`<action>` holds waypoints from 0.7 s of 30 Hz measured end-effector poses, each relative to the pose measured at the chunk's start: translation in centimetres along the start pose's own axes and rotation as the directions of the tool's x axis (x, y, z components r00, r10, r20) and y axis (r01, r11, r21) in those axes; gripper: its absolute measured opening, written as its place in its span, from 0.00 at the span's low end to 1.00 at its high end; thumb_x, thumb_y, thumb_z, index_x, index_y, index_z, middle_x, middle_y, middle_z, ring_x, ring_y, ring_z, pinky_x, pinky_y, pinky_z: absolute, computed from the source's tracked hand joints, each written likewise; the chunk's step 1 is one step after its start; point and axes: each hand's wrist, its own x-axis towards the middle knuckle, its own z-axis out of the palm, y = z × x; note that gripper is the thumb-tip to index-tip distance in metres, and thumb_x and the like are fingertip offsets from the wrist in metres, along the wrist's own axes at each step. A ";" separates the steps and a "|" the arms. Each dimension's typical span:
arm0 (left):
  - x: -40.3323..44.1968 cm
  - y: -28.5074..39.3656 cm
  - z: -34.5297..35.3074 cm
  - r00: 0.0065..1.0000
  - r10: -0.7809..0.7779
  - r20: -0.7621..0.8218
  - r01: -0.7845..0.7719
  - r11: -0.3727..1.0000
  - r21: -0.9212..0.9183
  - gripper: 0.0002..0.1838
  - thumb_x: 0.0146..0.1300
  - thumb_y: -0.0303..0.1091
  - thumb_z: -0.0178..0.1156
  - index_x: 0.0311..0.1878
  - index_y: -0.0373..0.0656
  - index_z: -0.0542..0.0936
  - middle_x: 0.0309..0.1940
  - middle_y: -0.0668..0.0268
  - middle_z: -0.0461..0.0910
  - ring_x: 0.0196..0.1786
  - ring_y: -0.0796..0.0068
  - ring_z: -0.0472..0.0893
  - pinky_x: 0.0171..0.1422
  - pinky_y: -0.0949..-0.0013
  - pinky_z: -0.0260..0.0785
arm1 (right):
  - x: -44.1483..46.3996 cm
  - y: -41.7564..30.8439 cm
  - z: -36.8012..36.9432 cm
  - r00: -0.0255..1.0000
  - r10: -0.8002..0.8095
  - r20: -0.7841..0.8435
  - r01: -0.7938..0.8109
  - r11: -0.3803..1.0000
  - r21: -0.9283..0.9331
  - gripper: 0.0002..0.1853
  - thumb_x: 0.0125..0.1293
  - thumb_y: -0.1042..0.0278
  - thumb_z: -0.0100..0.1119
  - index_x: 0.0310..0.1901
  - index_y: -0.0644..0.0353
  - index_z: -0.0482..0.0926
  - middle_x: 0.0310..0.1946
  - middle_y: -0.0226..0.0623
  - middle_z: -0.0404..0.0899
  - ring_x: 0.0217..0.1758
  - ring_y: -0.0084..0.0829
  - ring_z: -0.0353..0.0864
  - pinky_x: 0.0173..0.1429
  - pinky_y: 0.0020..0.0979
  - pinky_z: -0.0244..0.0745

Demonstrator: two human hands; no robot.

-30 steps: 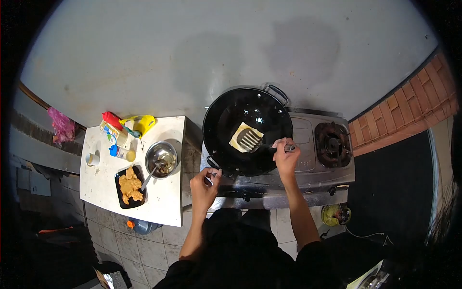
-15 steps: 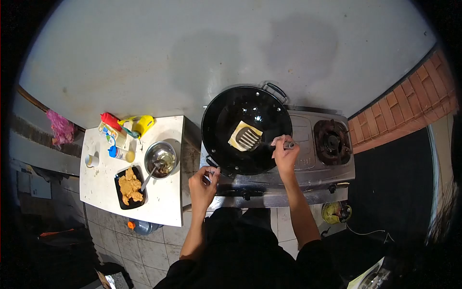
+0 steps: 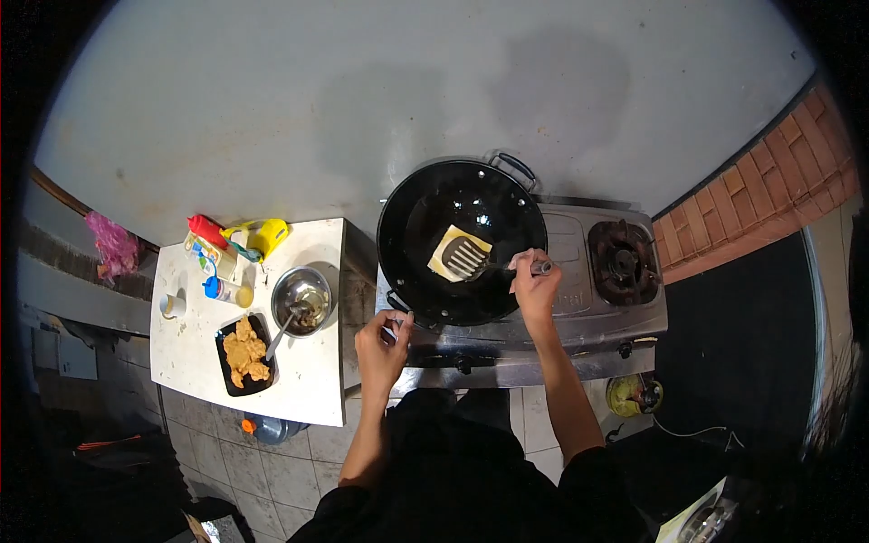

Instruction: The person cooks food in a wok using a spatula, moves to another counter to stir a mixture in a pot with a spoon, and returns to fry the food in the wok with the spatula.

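Observation:
A black wok (image 3: 425, 195) sits on the left side of the stove. Pressed on a flat, pale yellow square of food (image 3: 444, 266) inside it is the slotted head of a spatula (image 3: 465, 256). My right hand (image 3: 536, 285) is closed around that spatula's handle at the wok's right rim. At the lower left of the wok, my left hand (image 3: 382, 348) is closed on the near side handle (image 3: 395, 301), its fingers partly covering it. What kind of food the square is, I cannot make out.
A second burner (image 3: 624, 262) lies to the right. On the white table (image 3: 190, 339) at left stand a metal bowl (image 3: 285, 288) with a spoon, a black tray (image 3: 225, 362) of orange-brown battered food, a red-capped bottle (image 3: 207, 231), a yellow packet (image 3: 270, 237) and a cup (image 3: 172, 304).
The view has shifted very slightly. Both hands, the spatula and the yellow square hold nearly the same places as before.

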 end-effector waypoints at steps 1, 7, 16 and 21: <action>0.0 0.0 0.0 1.000 0.002 0.001 -0.002 1.000 0.001 0.06 0.60 0.31 0.67 0.33 0.38 0.83 0.17 0.68 0.74 0.16 0.82 0.68 0.23 0.74 0.57 | 0.0 0.2 0.0 1.000 -0.009 0.000 0.009 1.000 -0.011 0.17 0.72 0.69 0.50 0.23 0.63 0.74 0.13 0.28 0.71 0.11 0.16 0.67 0.16 0.23 0.59; 0.1 0.0 0.0 0.999 -0.033 0.017 0.034 0.999 -0.005 0.06 0.59 0.31 0.68 0.32 0.38 0.83 0.16 0.68 0.73 0.17 0.83 0.68 0.23 0.75 0.57 | 0.0 0.2 0.0 1.000 -0.006 -0.007 0.006 1.000 -0.008 0.16 0.71 0.70 0.50 0.23 0.63 0.74 0.13 0.28 0.71 0.12 0.17 0.68 0.16 0.23 0.60; 0.0 0.4 0.0 0.998 -0.067 0.017 0.067 0.998 -0.010 0.07 0.58 0.31 0.69 0.32 0.38 0.83 0.17 0.69 0.72 0.17 0.84 0.67 0.23 0.75 0.57 | 0.1 -0.5 0.2 1.000 -0.002 0.007 0.002 1.000 -0.018 0.16 0.71 0.68 0.50 0.23 0.63 0.74 0.13 0.28 0.70 0.12 0.16 0.68 0.16 0.23 0.60; 0.0 0.1 0.1 1.000 -0.031 -0.005 0.031 0.999 0.017 0.07 0.57 0.30 0.70 0.32 0.37 0.83 0.19 0.68 0.73 0.19 0.81 0.68 0.24 0.74 0.59 | 0.3 -0.1 0.0 1.000 0.008 0.026 -0.007 1.000 -0.022 0.16 0.71 0.68 0.50 0.23 0.63 0.74 0.12 0.27 0.69 0.12 0.16 0.67 0.16 0.24 0.60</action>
